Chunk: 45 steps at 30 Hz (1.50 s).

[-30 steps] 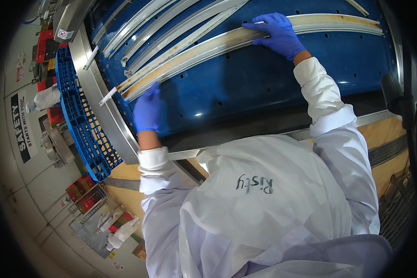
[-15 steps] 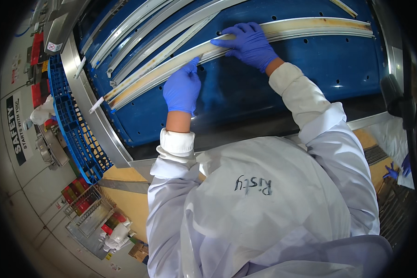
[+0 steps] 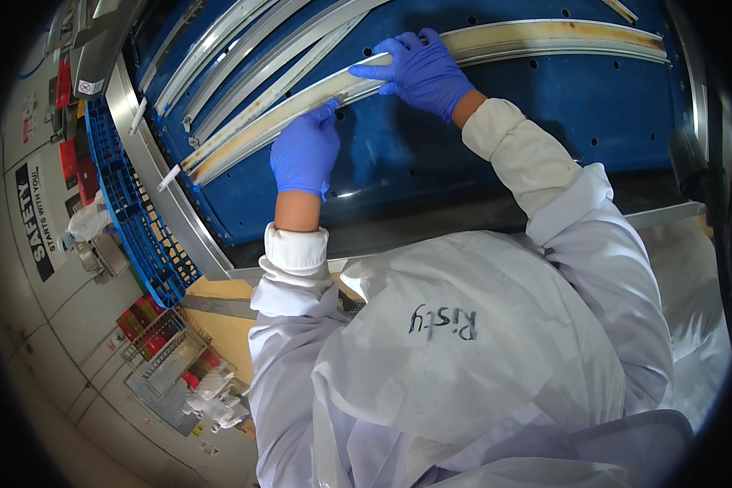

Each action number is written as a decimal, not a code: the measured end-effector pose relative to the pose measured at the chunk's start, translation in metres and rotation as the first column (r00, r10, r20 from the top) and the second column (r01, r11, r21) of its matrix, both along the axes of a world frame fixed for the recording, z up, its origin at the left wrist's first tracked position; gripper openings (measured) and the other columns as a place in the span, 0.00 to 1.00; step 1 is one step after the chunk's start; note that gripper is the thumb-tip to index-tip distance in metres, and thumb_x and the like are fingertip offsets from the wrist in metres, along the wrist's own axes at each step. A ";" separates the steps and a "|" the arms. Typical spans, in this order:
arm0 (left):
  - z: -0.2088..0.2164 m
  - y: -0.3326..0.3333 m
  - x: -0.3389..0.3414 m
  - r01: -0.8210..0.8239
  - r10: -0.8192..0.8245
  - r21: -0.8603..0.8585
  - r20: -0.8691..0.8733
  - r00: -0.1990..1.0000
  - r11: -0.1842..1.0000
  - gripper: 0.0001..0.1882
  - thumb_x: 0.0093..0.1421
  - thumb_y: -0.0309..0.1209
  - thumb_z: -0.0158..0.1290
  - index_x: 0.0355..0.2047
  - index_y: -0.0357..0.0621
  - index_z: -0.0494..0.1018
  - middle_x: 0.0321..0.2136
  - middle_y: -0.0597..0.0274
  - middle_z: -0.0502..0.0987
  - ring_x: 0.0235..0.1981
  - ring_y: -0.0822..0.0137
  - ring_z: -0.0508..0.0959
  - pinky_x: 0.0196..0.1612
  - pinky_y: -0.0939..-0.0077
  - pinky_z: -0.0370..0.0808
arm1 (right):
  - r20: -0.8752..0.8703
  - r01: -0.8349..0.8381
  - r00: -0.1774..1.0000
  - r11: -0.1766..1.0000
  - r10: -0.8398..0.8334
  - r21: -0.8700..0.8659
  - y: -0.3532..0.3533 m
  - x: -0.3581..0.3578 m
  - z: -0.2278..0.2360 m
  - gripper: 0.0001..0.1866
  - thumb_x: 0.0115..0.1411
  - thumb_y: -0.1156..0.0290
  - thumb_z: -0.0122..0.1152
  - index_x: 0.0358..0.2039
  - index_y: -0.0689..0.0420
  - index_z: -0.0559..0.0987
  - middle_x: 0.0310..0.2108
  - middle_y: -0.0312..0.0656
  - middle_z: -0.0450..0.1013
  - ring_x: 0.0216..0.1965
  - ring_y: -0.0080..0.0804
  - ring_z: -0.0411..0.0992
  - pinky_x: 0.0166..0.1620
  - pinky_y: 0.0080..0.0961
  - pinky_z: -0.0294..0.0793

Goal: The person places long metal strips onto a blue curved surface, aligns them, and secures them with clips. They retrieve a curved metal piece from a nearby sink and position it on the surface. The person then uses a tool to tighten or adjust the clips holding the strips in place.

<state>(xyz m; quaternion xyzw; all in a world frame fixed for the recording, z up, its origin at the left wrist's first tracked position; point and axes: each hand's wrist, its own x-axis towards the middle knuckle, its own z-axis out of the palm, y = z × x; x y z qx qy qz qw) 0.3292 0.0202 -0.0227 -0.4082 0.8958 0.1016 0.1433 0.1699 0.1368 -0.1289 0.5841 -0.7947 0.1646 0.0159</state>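
Right hand: blue-gloved, the right hand (image 3: 419, 73) lies across the stained cream rail (image 3: 545, 34) with fingers spread and bent; I can't tell whether it clamps.
Left hand: the left hand (image 3: 305, 150), gloved too, has curled fingers, an index tip against the rail's near edge; its underside is hidden, so any pinch I can't tell.
Rail under the grip: it runs beneath the right hand and just beyond the left, its ends reaching well out on both sides.
Blue panel: the rail lies on the perforated blue panel (image 3: 626, 122), with grey strips (image 3: 293, 57) beyond it at upper left.
In the way: both hands cover stretches of rail; the white smock (image 3: 464, 342) hides part of the panel's near side.
Left edge: a white peg (image 3: 169, 177) sits by the rail's end, near the metal frame (image 3: 189, 228).
Containers: a wire rack (image 3: 167, 358) stands farther off, its contents unclear.
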 end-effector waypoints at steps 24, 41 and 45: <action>-0.007 -0.006 -0.012 0.020 -0.020 -0.038 0.001 1.000 0.999 0.14 0.63 0.45 0.49 0.47 0.72 0.78 0.37 0.52 0.80 0.39 0.49 0.80 0.44 0.60 0.76 | -0.004 0.005 1.000 0.991 -0.005 -0.131 -0.003 0.004 -0.010 0.24 0.56 0.53 0.60 0.55 0.17 0.72 0.49 0.34 0.69 0.51 0.34 0.66 0.58 0.47 0.56; 0.008 0.003 -0.014 0.011 -0.011 0.025 0.008 1.000 1.000 0.15 0.63 0.46 0.50 0.48 0.68 0.78 0.42 0.49 0.79 0.43 0.48 0.79 0.49 0.64 0.74 | 0.005 0.021 1.000 0.997 -0.021 -0.067 -0.002 0.004 -0.004 0.26 0.55 0.50 0.60 0.56 0.18 0.71 0.52 0.33 0.69 0.52 0.32 0.65 0.58 0.43 0.57; 0.005 0.007 -0.014 0.025 -0.025 0.018 0.013 1.000 1.000 0.15 0.63 0.45 0.50 0.48 0.68 0.78 0.42 0.50 0.79 0.43 0.48 0.79 0.48 0.63 0.74 | 0.015 0.050 0.999 0.998 -0.049 -0.046 -0.001 0.002 -0.006 0.25 0.55 0.51 0.61 0.55 0.18 0.73 0.51 0.33 0.69 0.51 0.32 0.66 0.58 0.43 0.57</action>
